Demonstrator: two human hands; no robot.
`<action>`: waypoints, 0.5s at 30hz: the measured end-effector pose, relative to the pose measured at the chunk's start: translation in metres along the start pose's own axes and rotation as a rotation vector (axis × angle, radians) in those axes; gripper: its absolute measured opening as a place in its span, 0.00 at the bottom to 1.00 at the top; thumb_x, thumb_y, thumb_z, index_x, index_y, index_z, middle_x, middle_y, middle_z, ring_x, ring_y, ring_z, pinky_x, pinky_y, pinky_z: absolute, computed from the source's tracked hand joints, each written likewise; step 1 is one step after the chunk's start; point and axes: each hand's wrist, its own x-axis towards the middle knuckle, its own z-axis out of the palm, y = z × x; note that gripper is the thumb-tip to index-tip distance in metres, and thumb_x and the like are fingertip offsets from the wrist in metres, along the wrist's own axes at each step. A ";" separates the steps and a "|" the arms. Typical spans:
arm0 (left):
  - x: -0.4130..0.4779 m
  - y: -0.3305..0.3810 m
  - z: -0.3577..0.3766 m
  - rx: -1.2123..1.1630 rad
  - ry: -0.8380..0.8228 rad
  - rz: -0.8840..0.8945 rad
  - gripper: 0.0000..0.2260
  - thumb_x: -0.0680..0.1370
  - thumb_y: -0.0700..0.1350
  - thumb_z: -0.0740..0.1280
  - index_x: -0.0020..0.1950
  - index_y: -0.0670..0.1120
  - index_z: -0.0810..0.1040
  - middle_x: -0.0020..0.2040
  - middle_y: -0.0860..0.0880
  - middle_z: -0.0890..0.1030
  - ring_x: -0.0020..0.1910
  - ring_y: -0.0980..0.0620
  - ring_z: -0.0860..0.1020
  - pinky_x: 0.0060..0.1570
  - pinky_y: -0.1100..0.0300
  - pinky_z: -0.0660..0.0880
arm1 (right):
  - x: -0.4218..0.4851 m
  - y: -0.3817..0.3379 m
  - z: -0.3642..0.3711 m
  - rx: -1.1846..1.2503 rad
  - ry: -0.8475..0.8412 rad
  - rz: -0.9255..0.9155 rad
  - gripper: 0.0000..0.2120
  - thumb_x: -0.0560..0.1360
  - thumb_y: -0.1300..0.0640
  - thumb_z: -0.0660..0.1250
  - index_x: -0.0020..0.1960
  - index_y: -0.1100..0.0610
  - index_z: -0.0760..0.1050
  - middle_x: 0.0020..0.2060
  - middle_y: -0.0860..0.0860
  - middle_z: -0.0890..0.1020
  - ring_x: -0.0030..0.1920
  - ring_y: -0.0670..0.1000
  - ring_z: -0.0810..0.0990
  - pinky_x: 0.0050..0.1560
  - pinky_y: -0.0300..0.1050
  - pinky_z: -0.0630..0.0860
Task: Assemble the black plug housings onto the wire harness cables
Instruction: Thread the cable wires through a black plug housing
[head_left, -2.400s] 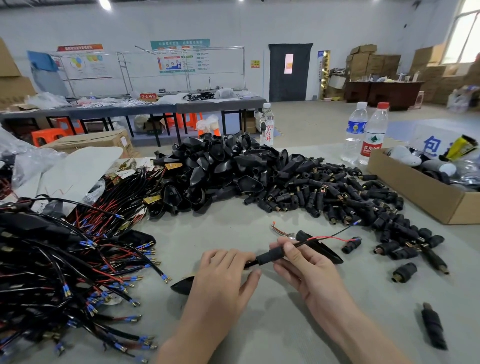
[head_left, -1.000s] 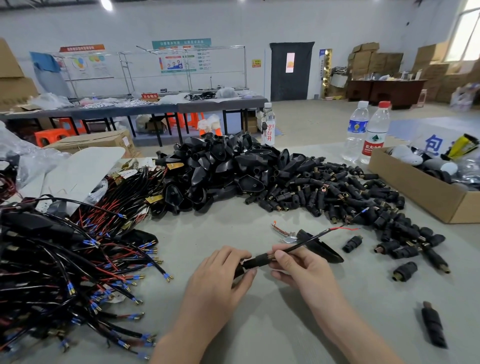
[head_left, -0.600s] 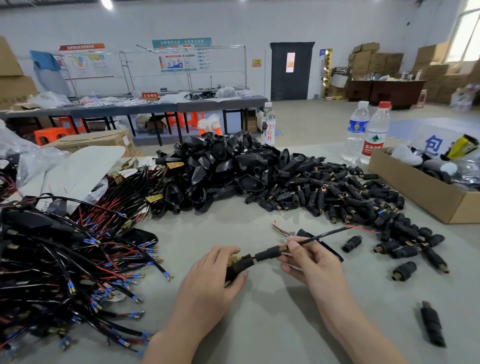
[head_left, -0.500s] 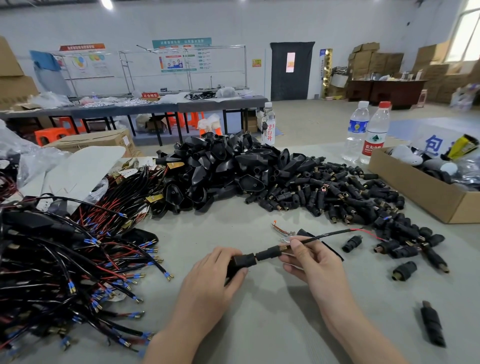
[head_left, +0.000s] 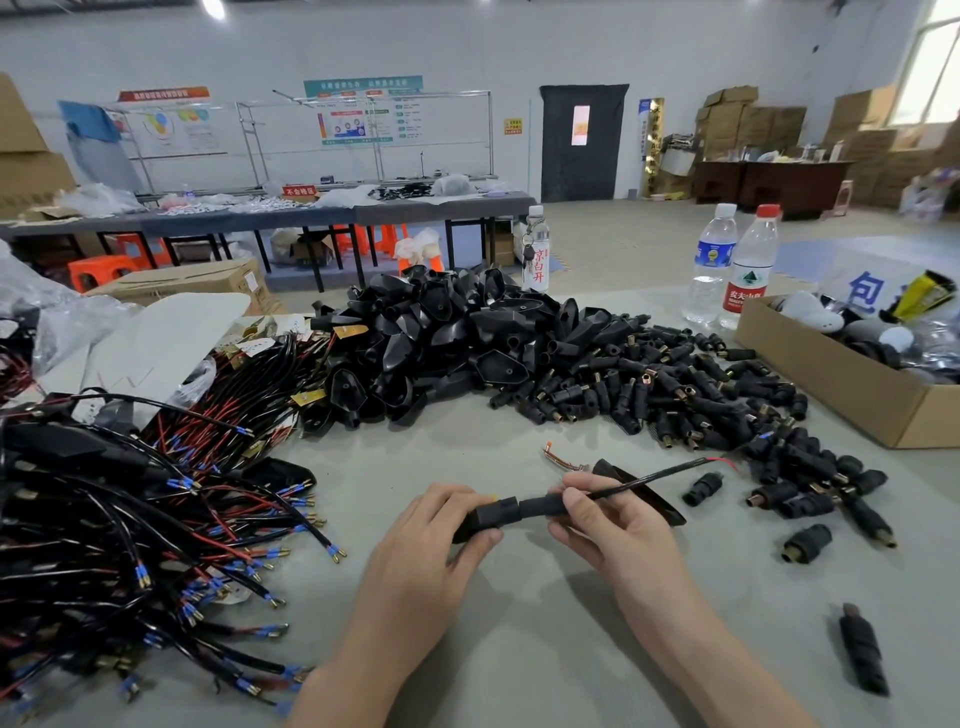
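My left hand (head_left: 415, 561) grips a black plug housing (head_left: 488, 517) just above the grey table. My right hand (head_left: 613, 525) pinches a black sleeve piece (head_left: 540, 505) butted against that housing. A black cable (head_left: 654, 475) runs out of the sleeve up and to the right, ending in red wire tips. Behind my right hand lies a flat black cover (head_left: 649, 491) beside a small copper wire piece (head_left: 558, 457). A big heap of black housings (head_left: 441, 338) and a spread of small black connectors (head_left: 660, 389) fill the far table. Wire harness cables (head_left: 130, 519) are piled at the left.
A cardboard box (head_left: 841, 379) with odd items stands at the right, two water bottles (head_left: 727, 265) behind it. Loose connectors (head_left: 808, 543) lie right of my hands, one long plug (head_left: 862, 654) near the front right. White sheet and plastic bags (head_left: 156, 338) lie at far left.
The sleeve slid along the cable toward my left hand. The housing came out from under my left hand and now butts against the sleeve; both hands keep their hold.
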 end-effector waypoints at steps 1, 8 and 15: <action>0.000 0.000 0.000 -0.004 -0.004 0.006 0.07 0.79 0.55 0.65 0.57 0.61 0.72 0.55 0.64 0.73 0.54 0.62 0.74 0.48 0.60 0.76 | 0.000 0.000 -0.001 0.024 -0.004 0.002 0.06 0.75 0.64 0.70 0.49 0.57 0.84 0.48 0.60 0.84 0.49 0.54 0.85 0.47 0.40 0.82; 0.000 0.002 0.001 -0.101 -0.009 0.009 0.08 0.78 0.58 0.62 0.55 0.59 0.74 0.55 0.63 0.74 0.55 0.58 0.75 0.51 0.55 0.76 | 0.002 0.000 -0.004 0.080 -0.082 -0.006 0.12 0.73 0.66 0.68 0.55 0.58 0.80 0.54 0.57 0.85 0.57 0.51 0.84 0.50 0.38 0.80; 0.000 0.002 0.002 -0.155 -0.002 0.010 0.07 0.78 0.53 0.66 0.55 0.56 0.77 0.55 0.61 0.75 0.56 0.55 0.76 0.53 0.52 0.75 | 0.001 -0.001 -0.005 0.092 -0.111 0.014 0.13 0.77 0.70 0.64 0.58 0.59 0.78 0.55 0.56 0.85 0.56 0.50 0.84 0.50 0.38 0.80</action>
